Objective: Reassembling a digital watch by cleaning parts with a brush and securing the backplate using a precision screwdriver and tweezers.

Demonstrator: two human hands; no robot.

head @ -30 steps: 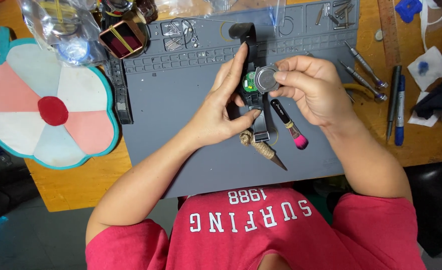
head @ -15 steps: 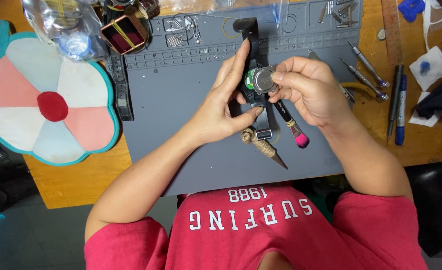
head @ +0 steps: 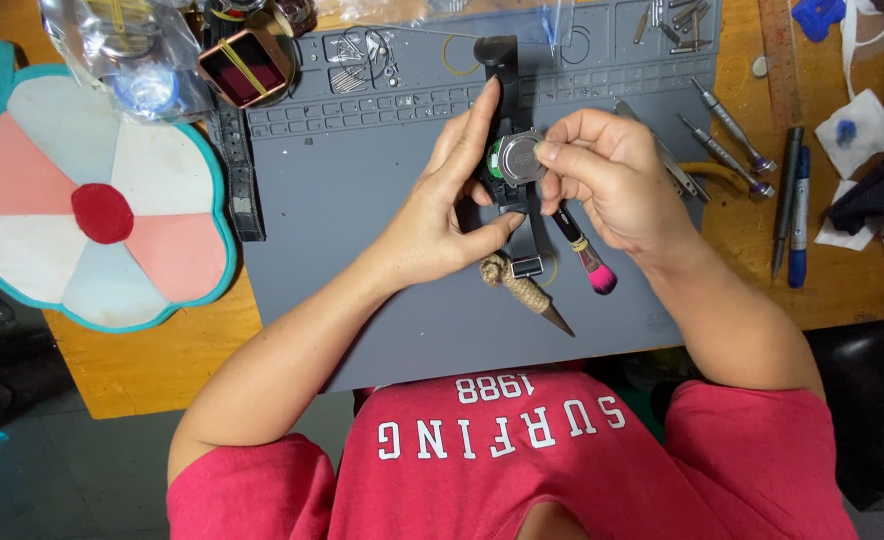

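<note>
Barely shifted, both hands grip the watch beside a brush.

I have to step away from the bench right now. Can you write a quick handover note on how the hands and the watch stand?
Left hand: steadies the black-strapped watch, face down on the grey mat.
Right hand: fingertips pinch the round metal case back, over the watch body.
Nearby: pink-tipped brush, rope-wrapped pointed tool, screwdrivers to the right.
Done: green interior shows at the case edge.
Left: whether the back is seated cannot be told.
</note>
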